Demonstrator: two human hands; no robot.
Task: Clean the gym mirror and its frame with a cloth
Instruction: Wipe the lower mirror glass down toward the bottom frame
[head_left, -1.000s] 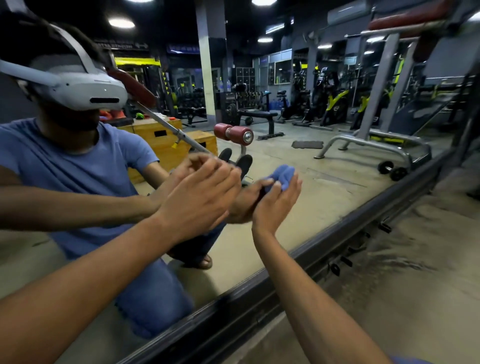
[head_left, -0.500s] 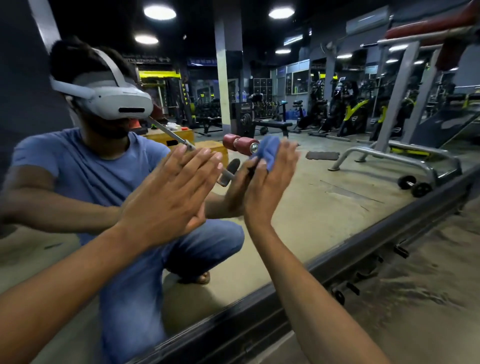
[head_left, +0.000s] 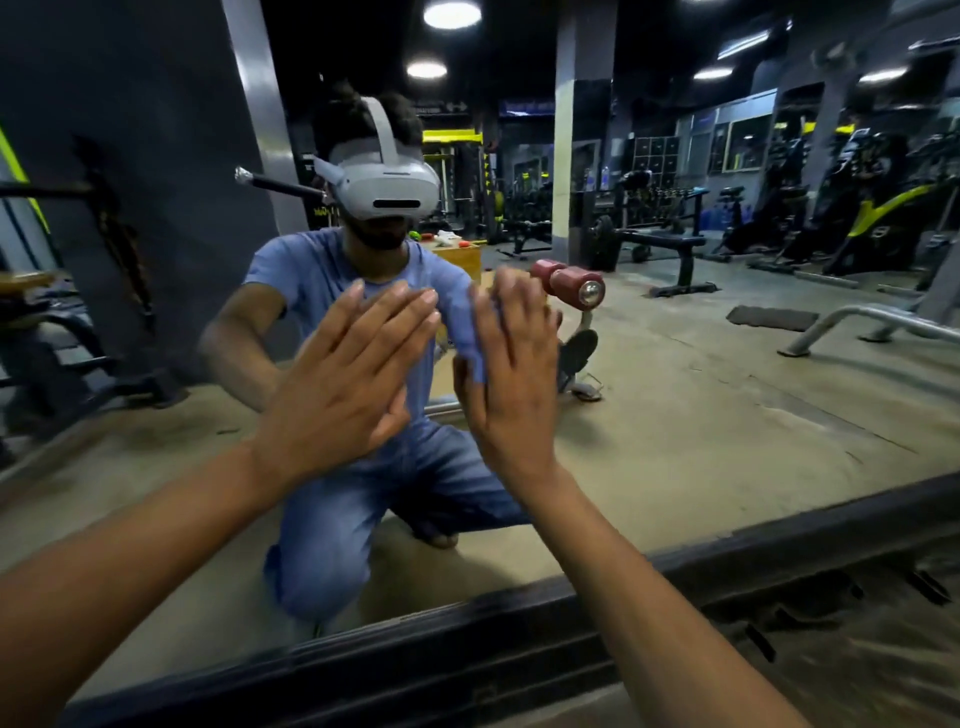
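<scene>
Blue microfibre cloth (head_left: 470, 338) sits flat betw. my right hand (head_left: 511, 374) and the big wall-mounted gym mirror (head_left: 727, 364); only its left edge shows past my fingers, long axis running roughly up-down, top end near my fingertips. Right hand is flat, fingers straight and pointing up, pressing the cloth on the glass. My left hand (head_left: 345, 374) is also spread flat w/ straight fingers, just beside the right, tilted up-right, holding nothing; can't tell if it touches the glass. Dark metal mirror frame (head_left: 467, 654) runs along the bottom, slanting up to the right. Below it, rough grey concrete floor (head_left: 857, 675). In the glass: dim gym, round ceiling lights, a column, black bench, red padded roller (head_left: 566, 283), beige floor, my crouched reflection in blue tee + jeans.
</scene>
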